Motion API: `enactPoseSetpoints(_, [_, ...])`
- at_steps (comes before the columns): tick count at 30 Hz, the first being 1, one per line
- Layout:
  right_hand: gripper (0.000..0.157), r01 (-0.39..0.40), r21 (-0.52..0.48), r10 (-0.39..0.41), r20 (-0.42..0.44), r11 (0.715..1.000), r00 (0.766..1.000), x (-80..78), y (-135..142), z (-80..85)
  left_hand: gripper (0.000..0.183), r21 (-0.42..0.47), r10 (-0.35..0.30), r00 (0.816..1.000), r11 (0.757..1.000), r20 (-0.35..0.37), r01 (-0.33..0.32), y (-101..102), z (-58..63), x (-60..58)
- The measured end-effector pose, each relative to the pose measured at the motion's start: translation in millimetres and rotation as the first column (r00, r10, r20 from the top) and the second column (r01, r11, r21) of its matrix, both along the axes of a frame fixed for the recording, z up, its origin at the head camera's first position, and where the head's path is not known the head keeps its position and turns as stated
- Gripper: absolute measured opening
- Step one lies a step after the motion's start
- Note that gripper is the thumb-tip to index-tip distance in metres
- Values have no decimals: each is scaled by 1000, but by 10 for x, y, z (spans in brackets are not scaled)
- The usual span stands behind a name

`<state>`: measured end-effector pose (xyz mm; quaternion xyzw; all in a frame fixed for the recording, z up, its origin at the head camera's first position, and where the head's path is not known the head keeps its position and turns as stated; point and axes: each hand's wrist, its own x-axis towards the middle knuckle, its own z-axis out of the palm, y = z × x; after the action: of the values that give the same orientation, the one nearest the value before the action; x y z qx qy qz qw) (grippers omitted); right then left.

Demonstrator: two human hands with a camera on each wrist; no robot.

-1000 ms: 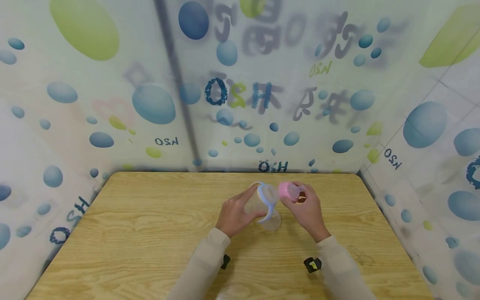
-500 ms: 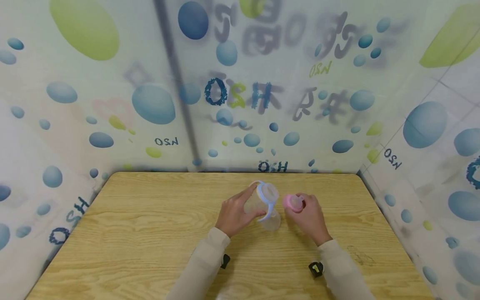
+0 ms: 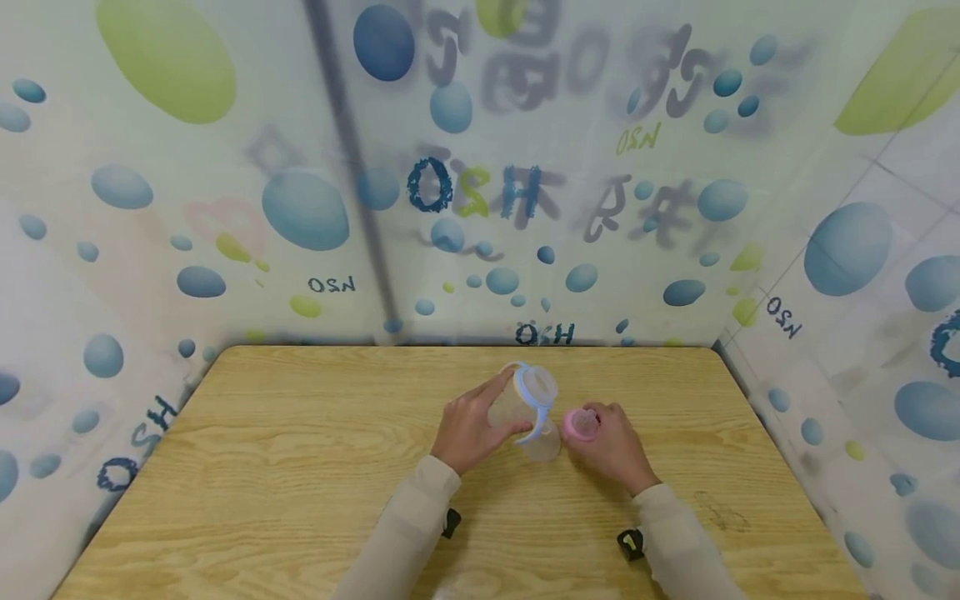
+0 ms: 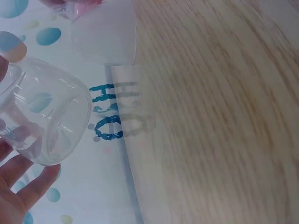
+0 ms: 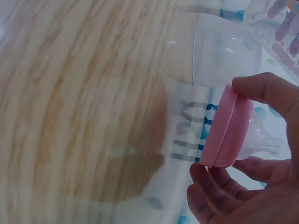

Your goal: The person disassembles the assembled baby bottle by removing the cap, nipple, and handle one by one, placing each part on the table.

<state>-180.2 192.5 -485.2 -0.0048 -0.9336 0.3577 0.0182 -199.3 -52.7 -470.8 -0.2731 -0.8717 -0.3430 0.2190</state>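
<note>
My left hand grips a clear baby bottle, tilted, its mouth uncovered and facing up to the right. A pale blue ring with handles sits round the bottle's neck. Between the fingertips and thumb of my right hand is a pink bottle collar with a clear teat. The collar is low over the table, teat side up in the head view. A translucent dome cap stands on the table between the hands, just left of the collar.
The wooden table reaches back to a white wall sheet printed with blue and green spots. Similar sheets flank both sides. Black straps show by the sleeves.
My right hand has moved the pink collar away from the bottle's mouth and down toward the table, turning the teat upward. My left hand and the bottle have stayed nearly still.
</note>
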Motion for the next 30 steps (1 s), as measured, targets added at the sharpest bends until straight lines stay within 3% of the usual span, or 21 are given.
enactPoseSetpoints(15, [59,-43,6,43,11,999,999,14,2,-17,81,-11,22,999,1000,41,-22,20,36,14])
enactPoseSetpoints(30, [64,-104,61,104,1,993,995,36,4,-33,82,-6,14,1000,1000,16,-14,34,38,13])
